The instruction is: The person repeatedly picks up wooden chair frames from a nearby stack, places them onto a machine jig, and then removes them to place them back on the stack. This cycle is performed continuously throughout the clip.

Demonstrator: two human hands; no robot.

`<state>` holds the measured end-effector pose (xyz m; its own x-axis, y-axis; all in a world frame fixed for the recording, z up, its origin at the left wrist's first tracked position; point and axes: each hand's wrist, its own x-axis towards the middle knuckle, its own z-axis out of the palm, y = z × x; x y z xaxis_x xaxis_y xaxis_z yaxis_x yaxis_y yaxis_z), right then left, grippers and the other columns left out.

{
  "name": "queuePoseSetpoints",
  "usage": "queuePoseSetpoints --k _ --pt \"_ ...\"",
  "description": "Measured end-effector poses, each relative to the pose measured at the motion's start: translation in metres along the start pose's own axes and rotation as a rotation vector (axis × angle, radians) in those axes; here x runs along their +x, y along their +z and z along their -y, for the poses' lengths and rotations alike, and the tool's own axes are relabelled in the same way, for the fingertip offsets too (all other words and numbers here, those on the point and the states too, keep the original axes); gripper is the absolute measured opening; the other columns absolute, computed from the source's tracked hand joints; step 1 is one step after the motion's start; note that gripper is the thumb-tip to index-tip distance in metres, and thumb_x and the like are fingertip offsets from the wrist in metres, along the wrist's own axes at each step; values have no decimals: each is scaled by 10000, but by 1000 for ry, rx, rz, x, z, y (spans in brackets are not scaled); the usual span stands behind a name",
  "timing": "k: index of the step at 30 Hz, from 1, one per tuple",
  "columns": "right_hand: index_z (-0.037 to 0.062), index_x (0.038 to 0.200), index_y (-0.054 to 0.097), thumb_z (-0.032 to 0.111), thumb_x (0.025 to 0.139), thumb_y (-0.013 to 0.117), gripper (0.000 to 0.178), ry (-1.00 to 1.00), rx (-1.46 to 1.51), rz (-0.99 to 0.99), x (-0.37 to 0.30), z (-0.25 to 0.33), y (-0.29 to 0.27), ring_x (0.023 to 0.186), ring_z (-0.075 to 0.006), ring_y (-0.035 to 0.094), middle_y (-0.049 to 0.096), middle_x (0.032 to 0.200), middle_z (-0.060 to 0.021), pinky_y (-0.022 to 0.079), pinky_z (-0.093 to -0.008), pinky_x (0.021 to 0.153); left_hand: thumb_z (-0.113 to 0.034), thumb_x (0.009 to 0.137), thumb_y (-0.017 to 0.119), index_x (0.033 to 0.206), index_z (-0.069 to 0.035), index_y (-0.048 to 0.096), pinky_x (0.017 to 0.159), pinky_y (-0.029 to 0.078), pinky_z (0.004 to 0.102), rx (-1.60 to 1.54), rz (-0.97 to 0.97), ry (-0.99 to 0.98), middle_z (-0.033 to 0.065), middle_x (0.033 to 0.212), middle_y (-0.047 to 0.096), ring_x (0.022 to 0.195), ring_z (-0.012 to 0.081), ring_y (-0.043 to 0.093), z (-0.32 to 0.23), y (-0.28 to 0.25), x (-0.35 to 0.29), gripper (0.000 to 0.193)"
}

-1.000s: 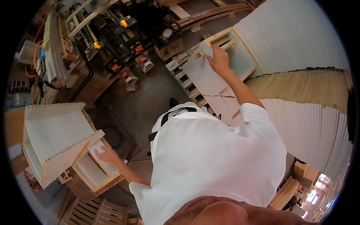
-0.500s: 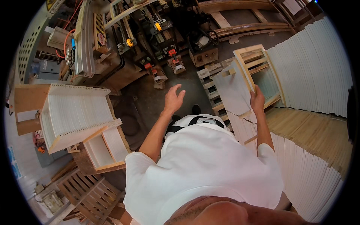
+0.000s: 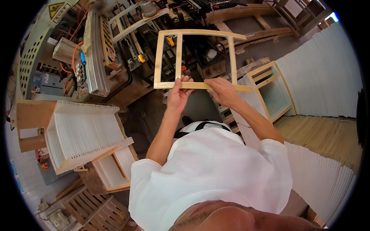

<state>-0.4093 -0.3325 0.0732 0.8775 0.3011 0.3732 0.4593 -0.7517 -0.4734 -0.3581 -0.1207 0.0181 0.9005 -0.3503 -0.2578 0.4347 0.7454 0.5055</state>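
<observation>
A light wooden frame (image 3: 205,85) with two long rails and three crosspieces is held up in front of me, over the machine. My left hand (image 3: 178,96) grips its near rail close to the second crosspiece, fingers curled underneath. On the same rail, a little to the right, my right hand (image 3: 222,91) closes around the wood. A stack of similar wooden frames (image 3: 290,91) stands at the right, on top of a pale sheet. To the left, a large pile of white-edged frames (image 3: 86,129) sits beside a lower pile (image 3: 111,171).
A machine with orange-yellow knobs (image 3: 141,58) and metal rails lies ahead. Tall stacks of white strips (image 3: 320,73) line the right, with wooden boards (image 3: 320,134) between them. A slatted wooden rack (image 3: 96,210) lies at the lower left. A perforated metal panel (image 3: 31,65) stands far left.
My right hand has lifted a frame from the stack at the right and brought it to the middle. My left hand, empty before, now grips its near rail.
</observation>
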Motion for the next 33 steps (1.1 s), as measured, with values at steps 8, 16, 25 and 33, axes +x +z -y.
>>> queuePoseSetpoints --k 8,16,25,33 --pt "73 1102 604 200 761 696 376 -151 -49 42 93 4 51 831 -286 573 616 889 -94 465 -399 731 -256 956 520 1167 -39 538 976 468 469 -119 -44 96 88 1123 626 1144 292 557 -85 -73 29 304" --pt "86 1064 618 201 772 683 320 -261 -44 10 171 10 97 802 -274 563 607 844 -78 451 -392 701 -240 965 505 1159 -39 527 973 460 484 -77 -93 216 84 1108 622 1125 291 569 -146 -101 64 280" --pt "94 1065 621 209 805 659 288 -279 -1 30 220 -24 123 870 -304 571 629 899 -87 437 -418 773 -215 958 519 1163 -39 533 1012 428 488 -107 -143 271 88 1121 616 1138 278 557 -160 -109 103 271" --pt "112 1053 633 210 785 665 287 -342 -20 67 234 -33 120 816 -284 562 617 857 -70 434 -392 740 -214 951 531 1175 -41 546 1027 415 464 -120 -132 286 68 1133 621 1172 265 537 -161 -112 107 284"
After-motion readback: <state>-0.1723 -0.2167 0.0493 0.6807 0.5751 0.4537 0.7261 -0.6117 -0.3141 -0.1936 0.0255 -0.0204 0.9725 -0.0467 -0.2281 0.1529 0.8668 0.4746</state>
